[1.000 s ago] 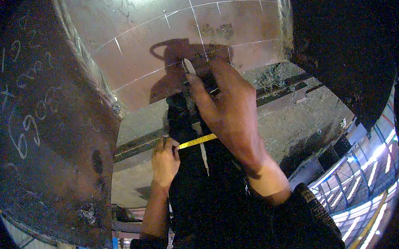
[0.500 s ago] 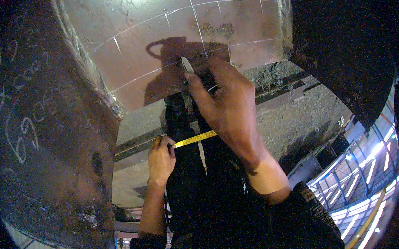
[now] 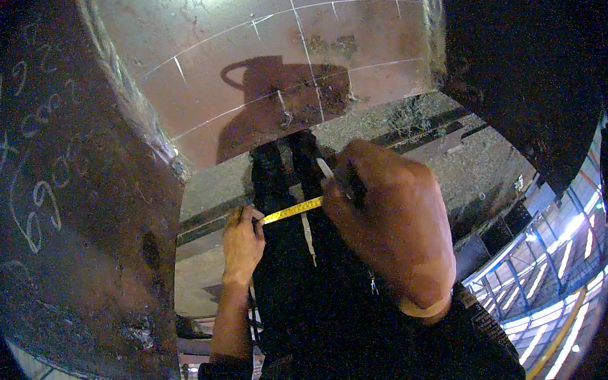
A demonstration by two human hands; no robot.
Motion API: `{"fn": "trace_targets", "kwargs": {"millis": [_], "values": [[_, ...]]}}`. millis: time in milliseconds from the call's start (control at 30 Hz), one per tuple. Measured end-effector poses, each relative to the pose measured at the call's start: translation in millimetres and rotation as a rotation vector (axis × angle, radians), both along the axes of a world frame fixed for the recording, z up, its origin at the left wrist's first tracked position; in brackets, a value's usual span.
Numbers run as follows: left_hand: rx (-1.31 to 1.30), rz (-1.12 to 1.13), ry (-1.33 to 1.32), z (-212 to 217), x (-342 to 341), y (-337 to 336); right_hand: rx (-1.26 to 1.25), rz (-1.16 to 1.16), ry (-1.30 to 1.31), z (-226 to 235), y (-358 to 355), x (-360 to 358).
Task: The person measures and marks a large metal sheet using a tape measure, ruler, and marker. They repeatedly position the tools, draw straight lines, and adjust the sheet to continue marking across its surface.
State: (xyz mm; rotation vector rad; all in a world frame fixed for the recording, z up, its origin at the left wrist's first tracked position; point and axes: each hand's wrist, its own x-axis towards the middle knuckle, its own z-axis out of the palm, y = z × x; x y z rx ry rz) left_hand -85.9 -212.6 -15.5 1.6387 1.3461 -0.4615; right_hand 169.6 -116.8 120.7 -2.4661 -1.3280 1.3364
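Note:
My left hand (image 3: 243, 240) is closed, fingers pinched on a yellow tape measure blade (image 3: 293, 210). The blade stretches rightward in front of my dark clothing until my right hand hides its other end. My right hand (image 3: 394, 213) is closed around a short white chalk stick (image 3: 325, 168), its tip pointing up and left. Beyond both hands is a brownish steel plate (image 3: 378, 35) bearing curved white lines, a long crossing line and several short ticks. A short white mark (image 3: 282, 103) crosses the lower curved line, within my shadow.
Rough weld seams (image 3: 123, 82) edge the plate. A dark steel wall (image 3: 79, 222) with chalk writing rises on the left, another dark wall (image 3: 518, 75) on the right. Below the plate's near edge lies a dusty ledge (image 3: 211, 195) with debris.
My right hand has drawn back from the plate toward me and to the right, still holding the chalk. The short mark and lower crossing line are now uncovered. My left hand has barely moved.

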Motion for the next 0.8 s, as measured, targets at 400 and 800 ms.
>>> {"fn": "trace_targets", "kwargs": {"millis": [400, 800], "values": [[-0.009, -0.053, 0.059, -8.9, 1.4, -9.5, 0.066, -0.026, -0.082, -24.9, -54.4, 38.9], [0.235, -0.030, -0.256, 36.0, 9.2, 43.3, 0.428, -0.168, -0.184, -49.4, -44.1, 25.9]]}}
